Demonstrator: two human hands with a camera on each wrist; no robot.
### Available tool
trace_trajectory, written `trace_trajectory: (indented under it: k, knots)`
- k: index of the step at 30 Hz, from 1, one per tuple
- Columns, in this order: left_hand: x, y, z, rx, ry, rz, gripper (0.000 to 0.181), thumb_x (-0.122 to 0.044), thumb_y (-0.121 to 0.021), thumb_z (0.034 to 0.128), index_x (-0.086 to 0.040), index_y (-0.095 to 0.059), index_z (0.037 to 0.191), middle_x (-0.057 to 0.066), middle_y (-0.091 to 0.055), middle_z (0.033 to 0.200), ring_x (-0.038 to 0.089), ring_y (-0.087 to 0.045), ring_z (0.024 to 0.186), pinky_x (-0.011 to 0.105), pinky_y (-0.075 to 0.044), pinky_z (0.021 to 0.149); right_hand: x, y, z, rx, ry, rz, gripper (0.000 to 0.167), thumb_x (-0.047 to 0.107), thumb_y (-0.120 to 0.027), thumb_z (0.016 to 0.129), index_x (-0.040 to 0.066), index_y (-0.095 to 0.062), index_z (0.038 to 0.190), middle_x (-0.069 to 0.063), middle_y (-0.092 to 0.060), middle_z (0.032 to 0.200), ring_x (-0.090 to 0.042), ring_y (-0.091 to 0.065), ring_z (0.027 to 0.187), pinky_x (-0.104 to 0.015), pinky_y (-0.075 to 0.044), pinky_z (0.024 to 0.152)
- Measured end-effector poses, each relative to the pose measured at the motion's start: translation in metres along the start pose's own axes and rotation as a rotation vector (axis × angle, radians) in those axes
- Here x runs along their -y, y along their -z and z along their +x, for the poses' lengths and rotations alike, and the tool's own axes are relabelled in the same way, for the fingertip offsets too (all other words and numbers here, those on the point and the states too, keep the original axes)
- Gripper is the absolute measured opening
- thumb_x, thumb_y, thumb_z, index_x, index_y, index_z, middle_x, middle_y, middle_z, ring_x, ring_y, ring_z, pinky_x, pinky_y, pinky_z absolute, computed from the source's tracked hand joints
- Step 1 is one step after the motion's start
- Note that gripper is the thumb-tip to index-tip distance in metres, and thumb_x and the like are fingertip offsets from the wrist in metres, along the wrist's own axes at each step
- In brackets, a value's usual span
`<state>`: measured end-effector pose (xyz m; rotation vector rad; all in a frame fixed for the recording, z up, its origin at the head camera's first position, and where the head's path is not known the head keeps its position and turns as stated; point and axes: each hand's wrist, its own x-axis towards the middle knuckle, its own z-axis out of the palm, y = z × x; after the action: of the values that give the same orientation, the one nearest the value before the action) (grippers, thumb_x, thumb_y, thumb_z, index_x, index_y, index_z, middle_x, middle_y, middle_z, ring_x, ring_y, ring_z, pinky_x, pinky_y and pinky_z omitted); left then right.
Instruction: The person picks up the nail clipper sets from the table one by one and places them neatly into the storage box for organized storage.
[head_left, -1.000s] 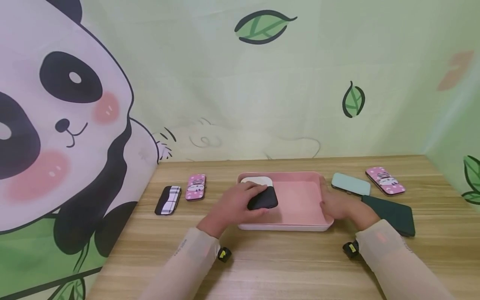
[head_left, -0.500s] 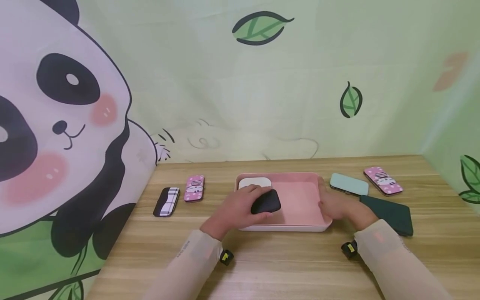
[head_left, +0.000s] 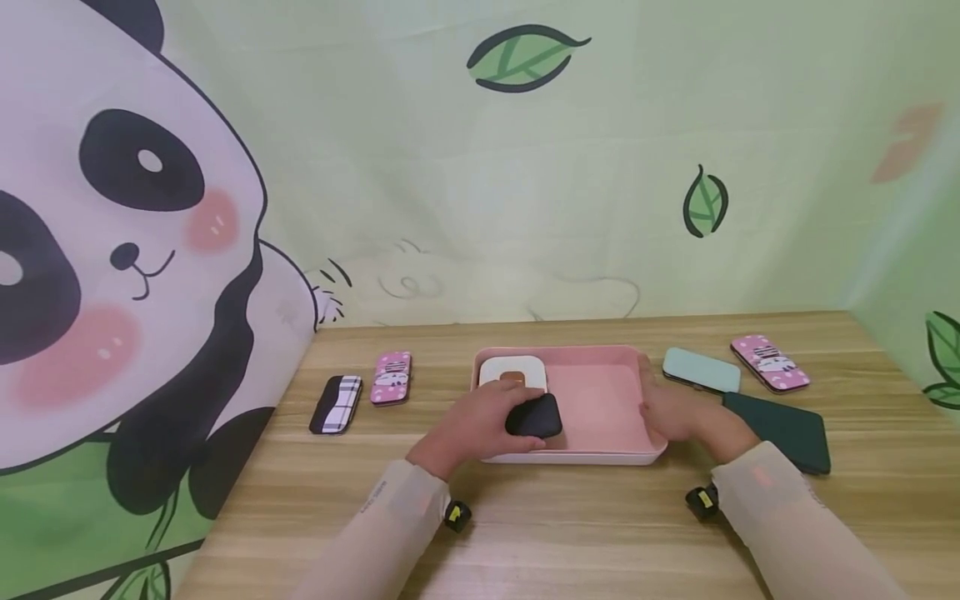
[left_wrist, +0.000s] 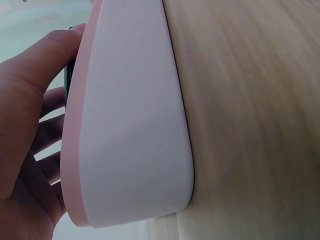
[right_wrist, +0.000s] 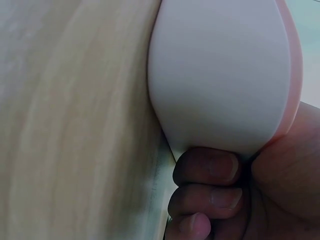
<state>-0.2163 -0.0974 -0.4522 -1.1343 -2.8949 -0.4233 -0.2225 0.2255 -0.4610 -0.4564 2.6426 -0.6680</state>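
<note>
At the front left part of the pink tray [head_left: 600, 400], a black case [head_left: 536, 418] is held by the left hand [head_left: 478, 422], half closed around it. The tray's right end is gripped by the curled right hand [head_left: 672, 410].

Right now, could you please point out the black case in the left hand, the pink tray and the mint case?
Black case [head_left: 538, 416], head view: its exposed upper face.
Pink tray [head_left: 599, 402], head view: its bare inner floor.
Mint case [head_left: 701, 369], head view: middle of its top.
</note>
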Motion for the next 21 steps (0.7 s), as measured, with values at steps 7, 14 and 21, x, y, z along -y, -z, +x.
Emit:
trace_trajectory:
  k: [7,14,21]
  knots:
    - [0.002,0.001,0.0,0.064,0.018,-0.022,0.068,-0.058,-0.068,0.0878,-0.022,-0.056,0.144,0.003,-0.056,0.144,0.02,-0.052,0.128,0.036,-0.046,0.105,0.001,0.0,0.0,0.0,-0.004,0.01,0.075,0.014,-0.034,0.106,-0.011,0.022,0.15,-0.005,-0.049,0.071,-0.014,-0.039,0.052,-0.032,-0.037,0.051]
    - [0.006,0.0,0.002,0.093,-0.013,-0.044,0.068,-0.055,-0.069,0.0885,-0.018,-0.056,0.144,0.004,-0.059,0.14,0.02,-0.053,0.126,0.035,-0.045,0.104,0.002,0.0,-0.001,-0.007,0.012,0.006,0.074,0.013,-0.034,0.106,-0.013,0.02,0.15,-0.008,-0.052,0.077,-0.016,-0.042,0.054,-0.033,-0.037,0.053]
    - [0.011,0.001,0.002,0.126,0.017,-0.109,0.068,-0.053,-0.074,0.0854,-0.02,-0.058,0.142,-0.001,-0.06,0.14,0.017,-0.052,0.128,0.034,-0.042,0.108,0.0,-0.001,-0.001,-0.011,0.015,-0.015,0.075,0.013,-0.035,0.105,-0.013,0.019,0.15,-0.002,-0.046,0.066,-0.013,-0.039,0.05,-0.03,-0.035,0.05]
